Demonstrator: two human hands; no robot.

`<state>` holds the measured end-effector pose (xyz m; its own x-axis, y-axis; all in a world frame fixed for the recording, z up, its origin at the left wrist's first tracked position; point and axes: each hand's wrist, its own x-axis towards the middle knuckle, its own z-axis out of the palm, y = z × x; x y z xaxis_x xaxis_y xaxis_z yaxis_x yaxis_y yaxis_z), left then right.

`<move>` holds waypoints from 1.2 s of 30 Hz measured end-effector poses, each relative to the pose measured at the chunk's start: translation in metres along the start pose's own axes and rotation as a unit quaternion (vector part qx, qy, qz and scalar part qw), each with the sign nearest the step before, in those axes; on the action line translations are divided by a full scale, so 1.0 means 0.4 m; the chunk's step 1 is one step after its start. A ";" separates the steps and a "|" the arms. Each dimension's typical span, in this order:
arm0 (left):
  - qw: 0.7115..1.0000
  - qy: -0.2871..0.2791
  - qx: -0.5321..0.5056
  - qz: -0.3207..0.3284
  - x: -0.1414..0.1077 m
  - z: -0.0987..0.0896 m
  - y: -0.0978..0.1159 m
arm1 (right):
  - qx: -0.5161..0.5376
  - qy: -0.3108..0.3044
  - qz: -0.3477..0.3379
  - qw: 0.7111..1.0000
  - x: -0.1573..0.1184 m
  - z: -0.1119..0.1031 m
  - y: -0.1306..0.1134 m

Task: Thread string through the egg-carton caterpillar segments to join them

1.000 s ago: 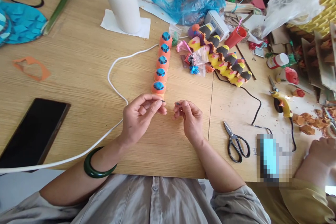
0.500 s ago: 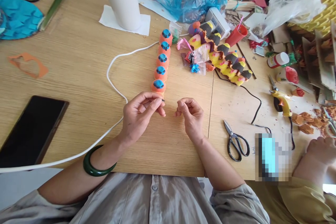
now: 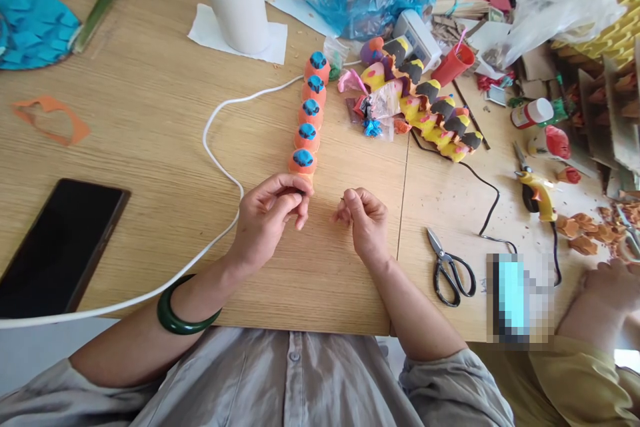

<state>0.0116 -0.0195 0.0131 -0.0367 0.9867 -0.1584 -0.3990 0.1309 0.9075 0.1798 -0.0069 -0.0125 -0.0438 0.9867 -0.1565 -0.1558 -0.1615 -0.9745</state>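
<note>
Head view, left hand: the left hand, left of the frame's centre, closes thumb and fingertips on a small dark piece.
Right hand: the right hand, right of centre, is pinched narrow, thumb to forefinger; a tiny dark speck shows at the tip, too small to tell whether anything is held.
Dark piece: it sits at the left fingertips near the centre, mostly covered. It looks very light and soft, like clay, so it would probably squash under a firm grip; a light hold at its edge seems best.
Orange row: the row of orange domes with blue, dark-marked tops runs from the centre up toward the top of the frame, its near end just beyond the left hand; whether they touch cannot be told. It looks light and rather fragile, its tops easily dented, so the lower sides suit a hold.
Table: on the wooden table, scissors lie right of the right hand and a phone at lower left.
Upper right: a yellow-and-dark bumpy piece lies beside small packets.
Right edge: a co-worker's hand rests there.
</note>
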 end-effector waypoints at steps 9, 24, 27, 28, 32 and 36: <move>0.989 -0.020 0.142 0.027 -0.014 -0.006 -0.008 | 0.020 -0.010 0.013 1.000 -0.006 0.009 -0.005; 0.915 -0.038 0.299 0.269 -0.033 0.011 -0.035 | -0.026 -0.081 -0.041 0.995 -0.030 0.014 -0.020; 0.916 -0.032 0.296 0.268 -0.031 0.012 -0.035 | -0.030 -0.079 -0.033 0.996 -0.030 0.014 -0.019; 0.917 -0.033 0.295 0.266 -0.030 0.013 -0.036 | -0.030 -0.075 -0.031 0.996 -0.030 0.014 -0.019; 0.920 -0.042 0.291 0.260 -0.027 0.015 -0.035 | -0.016 -0.061 -0.023 0.998 -0.027 0.014 -0.018; 0.924 -0.024 0.300 0.235 -0.027 0.010 -0.023 | 0.004 -0.027 -0.008 1.000 -0.021 0.009 -0.009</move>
<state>0.0194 -0.0311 0.0082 -0.0297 0.9496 0.3121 0.2307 -0.2973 0.9265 0.1773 -0.0149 -0.0071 -0.0946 0.9867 -0.1319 -0.1640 -0.1462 -0.9756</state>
